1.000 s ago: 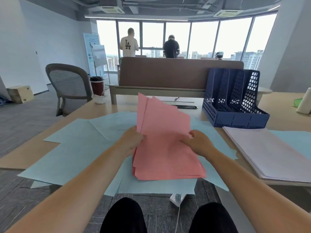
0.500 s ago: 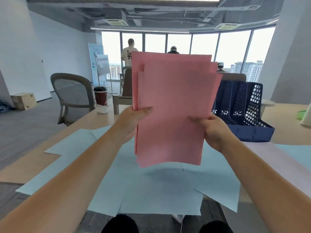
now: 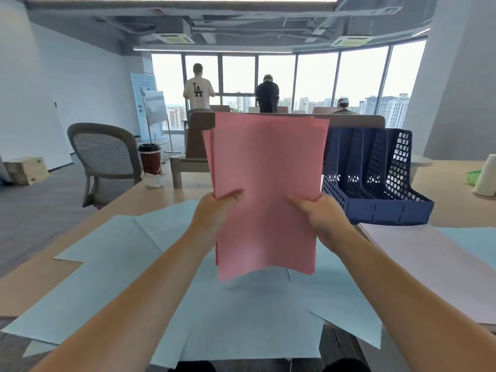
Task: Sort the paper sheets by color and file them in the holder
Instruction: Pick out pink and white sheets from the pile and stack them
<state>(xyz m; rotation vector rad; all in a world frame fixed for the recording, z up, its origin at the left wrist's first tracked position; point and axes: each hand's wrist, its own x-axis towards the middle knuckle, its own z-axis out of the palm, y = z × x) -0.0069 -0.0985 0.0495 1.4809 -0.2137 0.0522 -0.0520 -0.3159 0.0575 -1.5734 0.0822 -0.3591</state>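
I hold a stack of pink paper sheets point(image 3: 265, 183) upright above the desk, its lower edge sagging free. My left hand point(image 3: 214, 213) grips its left edge, thumb on the front. My right hand point(image 3: 322, 216) grips the right edge the same way. Light blue sheets point(image 3: 128, 269) lie spread over the desk below and around my arms. A pile of pale lilac sheets point(image 3: 429, 267) lies at the right. The dark blue mesh file holder point(image 3: 375, 181), with several slots, stands behind the pink stack to the right, partly hidden by it.
A red paper cup point(image 3: 150, 159) stands on the desk's far left corner beside a grey office chair point(image 3: 104, 159). A white roll point(image 3: 485, 175) sits at the far right. A brown divider panel point(image 3: 198, 138) runs behind the desk. Three people are by the windows.
The pink stack was lifted off the desk and stood upright; since half a second ago it has come lower and my hands have slid toward its lower part, squaring the sheets.
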